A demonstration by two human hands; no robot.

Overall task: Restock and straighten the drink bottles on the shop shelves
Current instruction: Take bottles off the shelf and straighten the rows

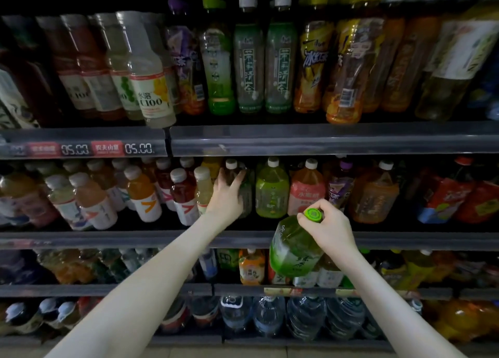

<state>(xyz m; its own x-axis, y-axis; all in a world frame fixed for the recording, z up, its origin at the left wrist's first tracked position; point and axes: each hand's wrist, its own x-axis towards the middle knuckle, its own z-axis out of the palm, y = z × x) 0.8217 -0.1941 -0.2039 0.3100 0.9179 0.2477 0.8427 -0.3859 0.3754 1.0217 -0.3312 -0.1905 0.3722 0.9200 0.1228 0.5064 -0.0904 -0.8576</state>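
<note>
My right hand (328, 226) grips a large green tea bottle (293, 247) by its neck, just under the green cap, and holds it in the air in front of the second shelf's front rail. My left hand (226, 195) reaches into the second shelf (135, 239) and wraps its fingers round a dark bottle with a white cap (234, 172). To the right of that bottle stands another green tea bottle with a white cap (271, 189), then a pink-labelled one (306, 190).
The top shelf (324, 139) carries rows of tall tea and juice bottles, some leaning. Small orange and red juice bottles (140, 193) fill the second shelf's left side. Lower shelves hold more drinks and large water bottles (270, 316). Price tags (108, 148) sit on the top rail.
</note>
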